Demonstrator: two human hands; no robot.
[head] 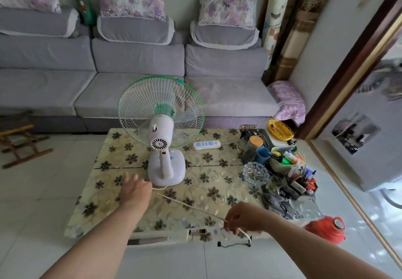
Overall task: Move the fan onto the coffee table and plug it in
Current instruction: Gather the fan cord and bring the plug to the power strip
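While the right grip (243, 220) pinches the cord (191, 208), bottles fill the tub (280, 165).

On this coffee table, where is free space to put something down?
Free: the table's left part, beside the fan, and the strip between the fan and the power strip. Crowded: the right end, with ashtray, cups and pen holders.

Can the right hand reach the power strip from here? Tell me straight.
Probably yes: the right hand pinches the cord, and the tabletop between it and the power strip looks bare, right of the fan.
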